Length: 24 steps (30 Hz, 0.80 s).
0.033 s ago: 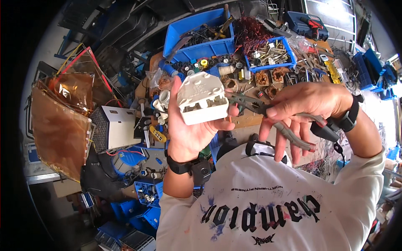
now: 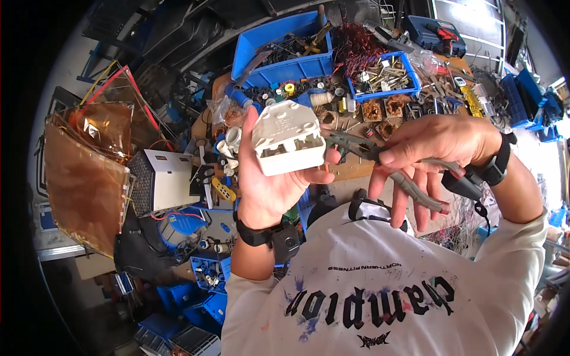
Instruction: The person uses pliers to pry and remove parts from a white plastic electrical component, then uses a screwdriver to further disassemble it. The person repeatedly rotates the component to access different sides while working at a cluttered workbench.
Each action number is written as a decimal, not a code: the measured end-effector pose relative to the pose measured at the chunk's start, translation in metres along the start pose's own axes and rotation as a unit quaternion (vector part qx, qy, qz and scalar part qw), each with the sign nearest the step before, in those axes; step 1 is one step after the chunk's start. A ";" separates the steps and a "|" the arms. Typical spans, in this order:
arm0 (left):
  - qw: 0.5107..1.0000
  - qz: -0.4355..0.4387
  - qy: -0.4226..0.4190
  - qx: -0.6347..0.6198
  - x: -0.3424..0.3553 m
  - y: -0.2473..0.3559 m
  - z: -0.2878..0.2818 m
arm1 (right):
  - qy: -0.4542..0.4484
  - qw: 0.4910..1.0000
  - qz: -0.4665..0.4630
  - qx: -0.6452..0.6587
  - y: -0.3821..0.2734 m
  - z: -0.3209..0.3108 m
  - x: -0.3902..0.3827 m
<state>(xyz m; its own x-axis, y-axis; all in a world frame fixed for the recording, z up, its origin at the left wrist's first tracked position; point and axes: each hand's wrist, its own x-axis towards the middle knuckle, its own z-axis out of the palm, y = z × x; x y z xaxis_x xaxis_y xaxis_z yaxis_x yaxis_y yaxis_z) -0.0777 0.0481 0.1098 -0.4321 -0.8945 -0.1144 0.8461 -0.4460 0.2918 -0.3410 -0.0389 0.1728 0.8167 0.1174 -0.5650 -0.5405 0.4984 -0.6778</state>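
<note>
A white plastic box with open-sided compartments point(image 2: 288, 137) rests in my left hand point(image 2: 264, 187). The palm is beneath it, and my fingers and thumb curve around its sides. From the right, my right hand point(image 2: 424, 155) grips a pair of pliers point(image 2: 407, 185) with grey-brown handles, worn to red at the ends. The handles are spread apart, with the thumb on top near the pivot and several fingers stretched out below. The jaws of the pliers point left at the box's right edge; I cannot tell whether they touch it.
Beyond my hands is a cluttered wooden workbench point(image 2: 350, 172). A large blue bin point(image 2: 297, 70) of tools and a smaller blue tray point(image 2: 386, 94) of metal pieces stand there. Reddish wire point(image 2: 356, 50) is heaped between them. Brown translucent panels point(image 2: 86, 184) lean at the left.
</note>
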 end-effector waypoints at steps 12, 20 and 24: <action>1.000 0.004 0.001 0.019 0.003 0.005 0.004 | 0.004 0.999 0.038 0.022 -0.016 -0.003 0.002; 0.999 0.005 0.000 0.041 0.003 0.010 0.007 | -0.034 0.998 0.048 0.000 -0.027 -0.007 0.001; 0.999 0.016 -0.001 0.041 0.005 0.012 0.005 | -0.004 0.998 0.065 -0.018 -0.029 -0.009 0.003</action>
<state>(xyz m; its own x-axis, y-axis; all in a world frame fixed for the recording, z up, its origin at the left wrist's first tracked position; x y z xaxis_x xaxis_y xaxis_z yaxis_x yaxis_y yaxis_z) -0.0714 0.0387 0.1174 -0.4055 -0.9083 -0.1025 0.8309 -0.4130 0.3730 -0.3243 -0.0611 0.1862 0.7404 0.1855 -0.6461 -0.6489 0.4480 -0.6150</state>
